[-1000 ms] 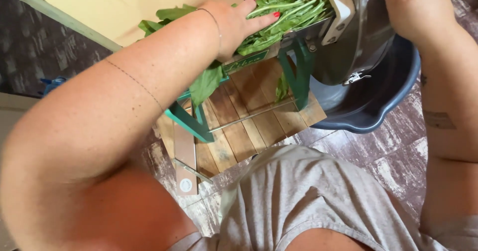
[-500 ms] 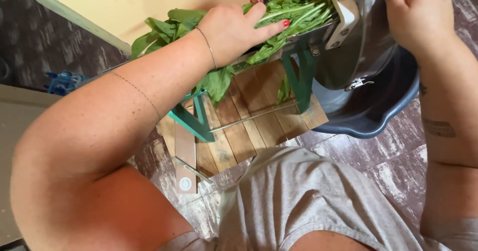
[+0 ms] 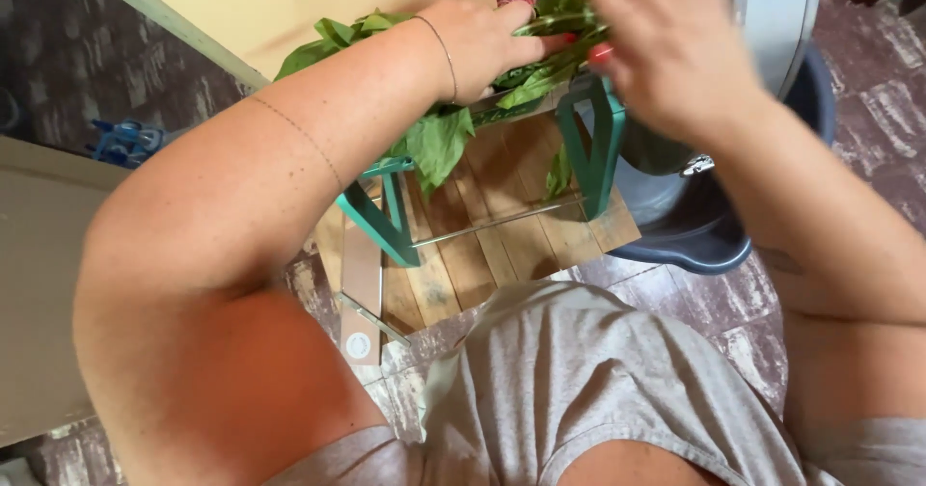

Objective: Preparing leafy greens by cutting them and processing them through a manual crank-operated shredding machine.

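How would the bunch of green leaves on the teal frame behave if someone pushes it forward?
The bunch of green leafy stems is probably floppy: some leaves hang limp below the teal metal frame. It looks light. The left hand presses it flat, so it likely bends instead of sliding stiffly.
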